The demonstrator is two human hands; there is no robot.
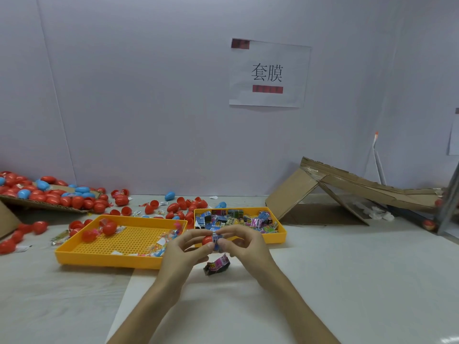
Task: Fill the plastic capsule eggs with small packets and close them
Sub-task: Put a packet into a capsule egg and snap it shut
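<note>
- Just below the middle of the frame, the left hand (183,248) grips a red capsule egg half (207,240), with the fingers curled round it.
- The right hand (244,244) pinches a small packet (218,238) with blue print at the egg's mouth. The packet touches the egg and looks only partly in.
- The step in hand looks like stuffing the packet into the egg. To do it well, hold the egg half steady and squeeze the packet narrower than the opening. Then push with a fingertip until nothing sticks over the rim, or the other half may not snap shut.
- A second packet (216,265), pink and black, lies on the tabletop (347,281) just beneath the hands.
- More packets fill the yellow tray (275,238) just behind the hands. The perforated yellow tray (99,259), left of centre, holds a few red eggs and sachets.
- Loose red and blue eggs (49,197) are heaped at the left edge. I cannot tell where the matching half lies.
</note>
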